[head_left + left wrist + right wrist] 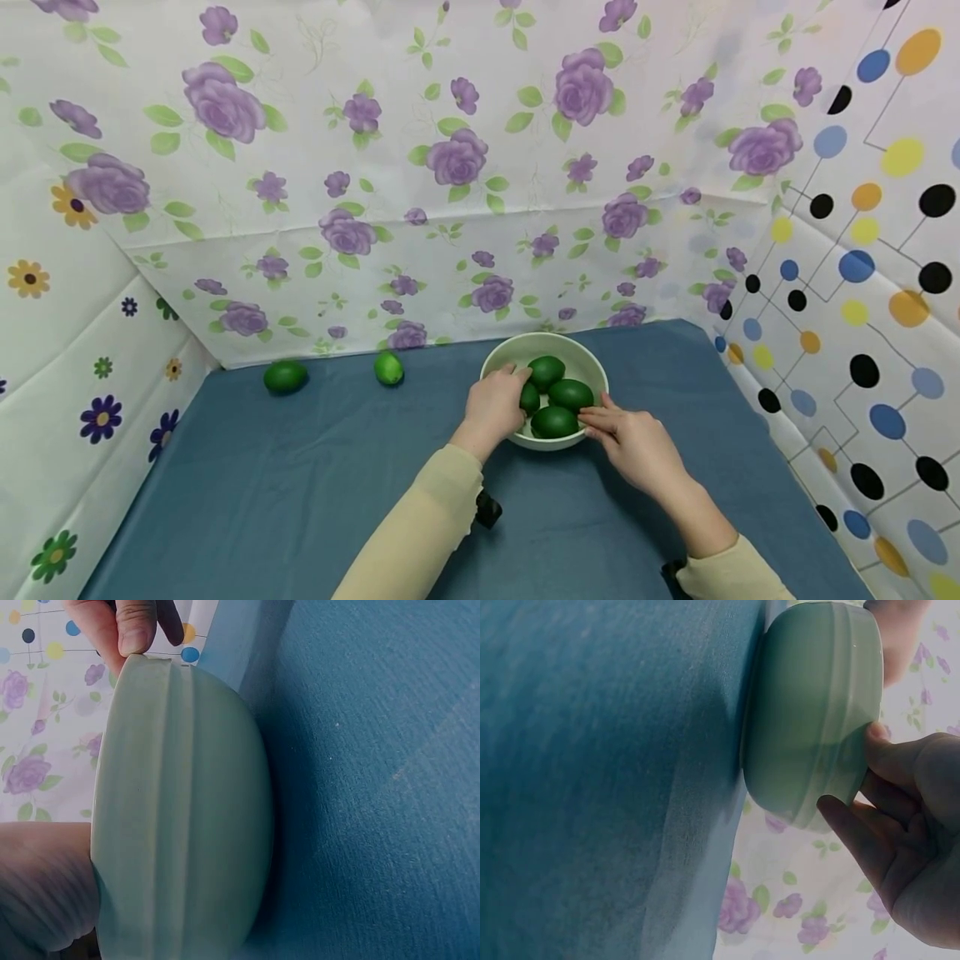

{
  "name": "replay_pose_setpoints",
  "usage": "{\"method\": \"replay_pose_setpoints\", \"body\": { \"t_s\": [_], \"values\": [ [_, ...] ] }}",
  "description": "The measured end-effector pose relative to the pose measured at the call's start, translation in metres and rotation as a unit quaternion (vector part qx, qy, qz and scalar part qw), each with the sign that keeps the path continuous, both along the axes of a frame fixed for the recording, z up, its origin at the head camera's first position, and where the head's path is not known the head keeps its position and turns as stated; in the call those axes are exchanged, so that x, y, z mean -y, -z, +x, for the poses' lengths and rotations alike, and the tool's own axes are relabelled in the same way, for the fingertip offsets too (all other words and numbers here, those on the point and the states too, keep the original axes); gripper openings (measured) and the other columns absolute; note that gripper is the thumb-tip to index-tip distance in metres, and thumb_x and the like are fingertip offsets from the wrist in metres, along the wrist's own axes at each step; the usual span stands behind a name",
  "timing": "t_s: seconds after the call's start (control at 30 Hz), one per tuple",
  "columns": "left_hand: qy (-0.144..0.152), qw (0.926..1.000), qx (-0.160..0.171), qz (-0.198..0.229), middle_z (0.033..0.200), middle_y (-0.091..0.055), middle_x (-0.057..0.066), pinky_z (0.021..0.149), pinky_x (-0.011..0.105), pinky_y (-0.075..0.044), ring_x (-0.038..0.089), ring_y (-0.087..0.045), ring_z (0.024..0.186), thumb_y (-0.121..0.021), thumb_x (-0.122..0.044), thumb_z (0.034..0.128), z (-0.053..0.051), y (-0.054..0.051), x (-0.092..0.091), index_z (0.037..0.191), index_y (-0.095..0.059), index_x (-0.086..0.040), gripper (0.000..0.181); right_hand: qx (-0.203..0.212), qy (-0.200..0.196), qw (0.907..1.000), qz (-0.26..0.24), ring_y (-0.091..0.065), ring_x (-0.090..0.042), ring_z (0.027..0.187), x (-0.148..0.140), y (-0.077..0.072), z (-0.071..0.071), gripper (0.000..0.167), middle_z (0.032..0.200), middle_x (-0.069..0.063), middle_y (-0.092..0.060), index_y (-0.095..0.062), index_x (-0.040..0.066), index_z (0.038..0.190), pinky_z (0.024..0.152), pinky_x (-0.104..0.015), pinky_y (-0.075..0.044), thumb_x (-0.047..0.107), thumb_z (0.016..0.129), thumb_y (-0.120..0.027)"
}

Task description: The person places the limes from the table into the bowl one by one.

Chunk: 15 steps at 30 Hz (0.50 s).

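Note:
A pale green bowl [542, 444] stands on the cloth, with several smooth, dark green oval fruits [572, 394] in it. My left hand [492, 408] reaches over the bowl's left rim. Its fingers bend around the leftmost green fruit [530, 400], which they partly cover; the bowl wall hides these fingertips in the left wrist view. On the bowl's right side, my right hand [637, 446] grips the rim. In the right wrist view, its thumb [879, 739] lies at the rim and another finger touches the outer wall.
Two more green fruits lie left of the bowl near the back edge: a dark one [286, 377] and a lighter one [388, 367]. A blue cloth [300, 500] covers the table. Patterned sheets [420, 167] stand behind and on both sides.

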State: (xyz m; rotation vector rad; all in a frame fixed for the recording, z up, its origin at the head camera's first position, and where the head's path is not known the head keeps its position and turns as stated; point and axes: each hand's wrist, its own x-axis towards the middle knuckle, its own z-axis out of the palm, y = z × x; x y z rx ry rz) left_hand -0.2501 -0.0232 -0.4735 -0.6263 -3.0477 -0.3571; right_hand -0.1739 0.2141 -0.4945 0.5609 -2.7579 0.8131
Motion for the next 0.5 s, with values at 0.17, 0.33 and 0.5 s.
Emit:
{"method": "replay_pose_setpoints", "body": {
  "t_s": [0.17,0.33,0.5],
  "values": [
    [0.011,0.9993,0.005,0.035,0.156,-0.056,0.013,0.086,0.049,-0.062,0.036,-0.063,0.128,-0.086,-0.010,0.0902,0.0009,-0.0011,0.0030,0.158,-0.056,-0.017,0.075,-0.007,0.001,1.0000,0.000,-0.064,-0.037,0.130,-0.0007,0.0000,0.0004,0.031,0.131,-0.009,-0.075,-0.080,0.010,0.129,0.088,-0.055,-0.061,0.013,0.098,-0.080],
    [0.018,0.9986,-0.002,0.049,0.156,-0.055,0.012,0.089,0.049,-0.061,0.035,-0.062,0.130,-0.087,-0.009,0.0901,0.0009,0.0006,0.0046,0.159,-0.055,-0.017,0.076,-0.017,0.001,0.9998,0.003,-0.066,-0.038,0.128,-0.0003,-0.0003,0.0016,0.030,0.130,-0.010,-0.075,-0.080,0.009,0.128,0.087,-0.056,-0.061,0.012,0.098,-0.080],
    [0.043,0.9970,-0.012,0.064,0.157,-0.054,0.012,0.089,0.048,-0.061,0.035,-0.061,0.133,-0.086,-0.006,0.0903,0.0012,0.0028,0.0075,0.159,-0.055,-0.017,0.076,-0.013,0.002,0.9999,0.004,-0.064,-0.039,0.130,0.0002,-0.0007,0.0021,0.031,0.131,-0.012,-0.074,-0.080,0.009,0.129,0.086,-0.056,-0.061,0.012,0.098,-0.080]
  ]
}}
